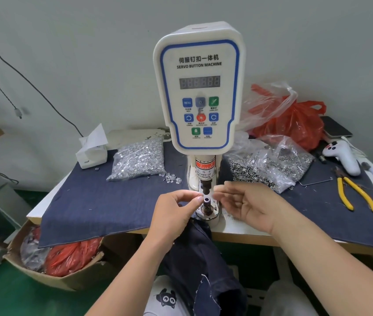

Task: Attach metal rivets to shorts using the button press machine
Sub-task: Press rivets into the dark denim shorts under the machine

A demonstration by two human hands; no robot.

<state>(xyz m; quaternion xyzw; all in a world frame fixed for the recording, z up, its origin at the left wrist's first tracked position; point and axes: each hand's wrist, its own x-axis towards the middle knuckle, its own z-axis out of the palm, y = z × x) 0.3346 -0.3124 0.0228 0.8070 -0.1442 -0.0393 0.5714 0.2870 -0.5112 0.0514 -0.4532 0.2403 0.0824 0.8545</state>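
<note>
I see dark navy shorts [203,258] draped below the white button machine [198,87]. My left hand [174,215] pinches something tiny beside the die [206,200]; my right hand [247,201] hovers, fingers loosely curled.

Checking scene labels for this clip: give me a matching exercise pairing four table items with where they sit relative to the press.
Things:
1. yellow-handled pliers
2. tissue box
3. red plastic bag
4. dark shorts

Places:
A. back left of the table
B. hanging below the table's front edge
C. far right, on the denim cloth
D. behind the press, right side

Pairs: 1-C, 2-A, 3-D, 4-B
</note>
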